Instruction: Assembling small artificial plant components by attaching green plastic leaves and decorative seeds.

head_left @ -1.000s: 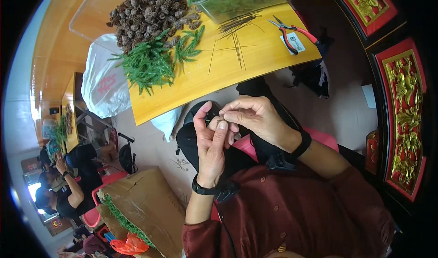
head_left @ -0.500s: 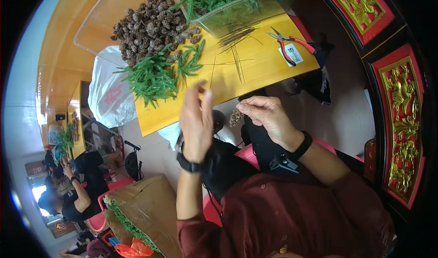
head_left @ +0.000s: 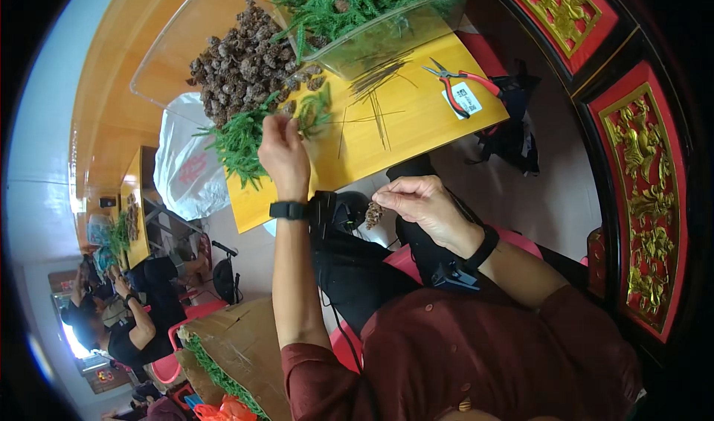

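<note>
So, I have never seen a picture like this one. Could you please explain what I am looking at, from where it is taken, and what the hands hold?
There is no machine here: these are a person's two bare hands. The camera sits on the person's head and looks down, so the forearms enter from below, and its wide lens bends straight edges near the rim.

The left hand reaches to the green sprigs lying on the yellow table. The right hand, over the lap, pinches a small brown cone.

Also on the table are a heap of brown cones, a clear tub full of greenery, some thin straight wires or needles, and red-handled pliers. A white plastic bag hangs by the table's edge. Other people sit at lower left.
</note>
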The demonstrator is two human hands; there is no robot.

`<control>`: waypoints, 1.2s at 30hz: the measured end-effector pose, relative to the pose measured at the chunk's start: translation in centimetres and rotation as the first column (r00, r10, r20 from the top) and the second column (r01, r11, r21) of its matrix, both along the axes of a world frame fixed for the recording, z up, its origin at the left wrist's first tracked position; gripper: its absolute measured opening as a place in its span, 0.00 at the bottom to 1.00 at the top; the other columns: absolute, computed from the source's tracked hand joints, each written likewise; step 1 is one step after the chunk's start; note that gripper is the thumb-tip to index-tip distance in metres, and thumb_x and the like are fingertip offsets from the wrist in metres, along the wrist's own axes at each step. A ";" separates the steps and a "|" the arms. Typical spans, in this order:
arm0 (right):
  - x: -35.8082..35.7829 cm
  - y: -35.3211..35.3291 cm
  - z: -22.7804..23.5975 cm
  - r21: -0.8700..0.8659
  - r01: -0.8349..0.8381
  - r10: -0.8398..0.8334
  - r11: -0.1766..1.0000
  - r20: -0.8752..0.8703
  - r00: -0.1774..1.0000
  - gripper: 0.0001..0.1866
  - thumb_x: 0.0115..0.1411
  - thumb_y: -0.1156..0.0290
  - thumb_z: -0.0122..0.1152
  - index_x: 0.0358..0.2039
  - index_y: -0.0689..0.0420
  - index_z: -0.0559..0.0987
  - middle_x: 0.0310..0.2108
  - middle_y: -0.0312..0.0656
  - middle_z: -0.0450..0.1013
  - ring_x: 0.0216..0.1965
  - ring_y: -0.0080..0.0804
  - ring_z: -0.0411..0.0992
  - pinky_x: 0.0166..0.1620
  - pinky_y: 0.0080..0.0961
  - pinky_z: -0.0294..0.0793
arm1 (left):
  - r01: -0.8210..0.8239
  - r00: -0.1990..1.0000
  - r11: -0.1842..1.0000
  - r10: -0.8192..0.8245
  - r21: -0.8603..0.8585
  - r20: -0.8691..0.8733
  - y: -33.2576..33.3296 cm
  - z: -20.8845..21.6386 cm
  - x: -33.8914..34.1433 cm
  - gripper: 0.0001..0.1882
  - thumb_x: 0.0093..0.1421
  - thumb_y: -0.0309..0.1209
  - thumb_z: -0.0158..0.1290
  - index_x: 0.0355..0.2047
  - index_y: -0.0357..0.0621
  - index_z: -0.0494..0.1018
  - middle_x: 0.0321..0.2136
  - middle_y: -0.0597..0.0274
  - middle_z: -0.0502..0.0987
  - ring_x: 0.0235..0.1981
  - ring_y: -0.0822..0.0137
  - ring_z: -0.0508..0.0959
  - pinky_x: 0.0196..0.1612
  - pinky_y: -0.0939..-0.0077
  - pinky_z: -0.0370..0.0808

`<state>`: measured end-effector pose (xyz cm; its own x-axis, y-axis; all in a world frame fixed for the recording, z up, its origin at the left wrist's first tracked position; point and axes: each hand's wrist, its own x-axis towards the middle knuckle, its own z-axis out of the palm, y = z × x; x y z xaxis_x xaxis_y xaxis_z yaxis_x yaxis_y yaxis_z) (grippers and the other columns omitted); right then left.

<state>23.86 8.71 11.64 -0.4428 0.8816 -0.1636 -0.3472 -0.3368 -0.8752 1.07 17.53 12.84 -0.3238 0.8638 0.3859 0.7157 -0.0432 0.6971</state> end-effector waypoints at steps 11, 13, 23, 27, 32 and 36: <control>-5.1 -1.3 -1.5 0.059 -0.020 0.017 0.998 0.055 0.998 0.07 0.61 0.74 0.60 0.36 0.65 0.81 0.22 0.28 0.69 0.20 0.11 0.56 0.23 0.10 0.54 | 0.176 0.418 0.959 -0.276 0.221 0.865 -9.2 -0.1 -6.6 0.04 0.65 0.28 0.49 0.39 0.43 0.68 0.40 0.54 0.77 0.37 0.67 0.79 0.46 0.73 0.75; -5.5 -1.1 -1.9 0.074 -0.058 0.051 0.996 0.090 0.995 0.08 0.61 0.72 0.59 0.37 0.64 0.81 0.24 0.29 0.71 0.22 0.11 0.59 0.25 0.10 0.56 | 0.137 0.347 0.965 -0.257 0.222 0.902 -9.7 -0.2 -7.0 0.05 0.66 0.29 0.49 0.39 0.43 0.68 0.39 0.55 0.77 0.36 0.67 0.79 0.44 0.74 0.75; -9.9 4.1 -2.2 -0.370 -0.321 0.209 0.872 -0.313 0.926 0.16 0.66 0.62 0.52 0.51 0.54 0.75 0.47 0.32 0.73 0.48 0.20 0.68 0.48 0.20 0.63 | 0.364 0.884 0.930 -0.361 0.049 0.298 -12.7 -1.1 -3.5 0.04 0.62 0.22 0.50 0.37 0.37 0.70 0.37 0.52 0.76 0.37 0.67 0.76 0.43 0.74 0.73; -10.0 4.5 -3.0 -0.302 -0.329 0.225 0.895 -0.331 0.916 0.16 0.65 0.64 0.53 0.50 0.58 0.75 0.49 0.36 0.73 0.50 0.24 0.69 0.51 0.25 0.66 | 0.342 0.936 0.937 -0.347 0.070 0.063 -14.4 -1.3 -3.0 0.04 0.61 0.22 0.51 0.37 0.36 0.71 0.36 0.55 0.75 0.36 0.70 0.74 0.42 0.77 0.72; -10.2 3.4 -2.0 -0.156 -0.397 0.327 0.905 -0.342 0.881 0.16 0.64 0.64 0.57 0.47 0.61 0.78 0.43 0.39 0.76 0.44 0.23 0.73 0.49 0.23 0.69 | 0.076 0.713 0.997 -0.070 0.022 0.698 -16.3 -2.8 -5.0 0.09 0.63 0.27 0.51 0.42 0.39 0.70 0.41 0.57 0.73 0.34 0.72 0.73 0.35 0.82 0.69; -10.0 2.4 -0.7 0.000 -0.565 0.559 0.825 -0.138 0.817 0.13 0.63 0.68 0.56 0.40 0.65 0.80 0.41 0.42 0.77 0.47 0.28 0.72 0.54 0.26 0.68 | 0.002 0.773 0.999 -0.027 0.041 0.634 -16.2 -2.4 -5.3 0.14 0.63 0.29 0.51 0.49 0.40 0.69 0.41 0.58 0.74 0.35 0.70 0.73 0.34 0.82 0.68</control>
